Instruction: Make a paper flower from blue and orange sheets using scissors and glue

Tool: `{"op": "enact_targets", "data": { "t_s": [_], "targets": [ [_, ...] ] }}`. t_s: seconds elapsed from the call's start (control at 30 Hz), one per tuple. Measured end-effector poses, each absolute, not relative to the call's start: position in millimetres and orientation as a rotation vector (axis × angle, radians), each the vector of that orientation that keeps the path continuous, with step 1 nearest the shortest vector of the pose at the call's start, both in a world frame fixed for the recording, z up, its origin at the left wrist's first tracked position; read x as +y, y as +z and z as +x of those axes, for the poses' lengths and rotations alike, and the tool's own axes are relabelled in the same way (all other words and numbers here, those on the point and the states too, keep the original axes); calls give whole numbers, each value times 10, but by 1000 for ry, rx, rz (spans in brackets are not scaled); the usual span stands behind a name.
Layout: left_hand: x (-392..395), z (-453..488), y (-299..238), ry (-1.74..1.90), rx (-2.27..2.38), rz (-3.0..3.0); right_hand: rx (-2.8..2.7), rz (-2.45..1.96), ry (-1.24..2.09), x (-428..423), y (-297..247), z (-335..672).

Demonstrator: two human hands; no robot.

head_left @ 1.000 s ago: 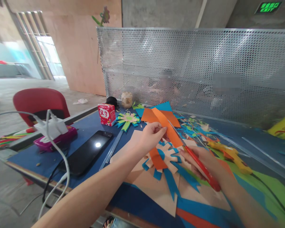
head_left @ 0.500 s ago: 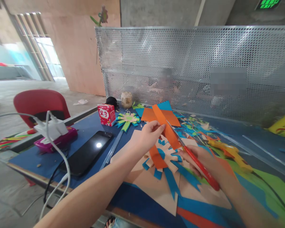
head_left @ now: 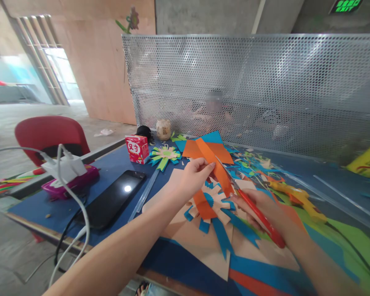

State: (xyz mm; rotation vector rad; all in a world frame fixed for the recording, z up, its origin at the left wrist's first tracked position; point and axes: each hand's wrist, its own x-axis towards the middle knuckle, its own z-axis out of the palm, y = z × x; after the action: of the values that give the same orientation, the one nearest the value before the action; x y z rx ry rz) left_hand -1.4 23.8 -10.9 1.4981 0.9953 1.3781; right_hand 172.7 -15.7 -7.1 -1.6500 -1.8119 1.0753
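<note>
My left hand (head_left: pixel 199 172) pinches an orange paper strip (head_left: pixel 210 155) between thumb and fingers, above the table. Red-handled scissors (head_left: pixel 257 211) are in my right hand (head_left: pixel 249 205), their blades lying along the right edge of that strip. Another orange paper piece (head_left: pixel 205 205) hangs or lies just below, over a blue and peach paper flower (head_left: pixel 225 201). Blue tails spread from the flower across peach paper sheets (head_left: pixel 200 246). Farther back, an orange sheet (head_left: pixel 189 149) rests on a blue sheet (head_left: pixel 214 137). My right fingers are partly hidden behind the scissor handles.
A green and peach paper flower (head_left: pixel 165 153), a red box (head_left: pixel 137 149) and a phone (head_left: pixel 115 199) are on the left. Paper scraps (head_left: pixel 249 160) and a yellow glue gun (head_left: pixel 302 201) lie right. Behind stands a perforated metal screen (head_left: pixel 185 74); white cables (head_left: pixel 84 209) cross the table's left edge.
The view has shifted very slightly. Both hands keep their grip, and the scissors and orange strip stay almost in the same place.
</note>
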Motion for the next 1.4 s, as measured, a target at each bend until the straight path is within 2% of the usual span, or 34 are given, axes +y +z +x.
{"op": "enact_targets", "data": {
  "t_s": [0.33, 0.6, 0.87, 1.1, 1.4],
  "targets": [
    [227, 1, -103, 1339, 936, 1450, -1762, -1587, 1228, -151, -97, 1731],
    [216, 10, -110, 1330, 905, 1446, -1757, -1634, 1105, -163, -79, 1715],
    [219, 9, -99, 1325, 895, 1407, -1603, -1627, 1294, -147, -129, 1741],
    [177, 21, -76, 1260, 824, 1482, -1729, -1565, 1268, -171, -81, 1734],
    [181, 24, -85, 1245, 810, 1474, -1527, -1640, 1380, -182, -50, 1699]
  ]
}}
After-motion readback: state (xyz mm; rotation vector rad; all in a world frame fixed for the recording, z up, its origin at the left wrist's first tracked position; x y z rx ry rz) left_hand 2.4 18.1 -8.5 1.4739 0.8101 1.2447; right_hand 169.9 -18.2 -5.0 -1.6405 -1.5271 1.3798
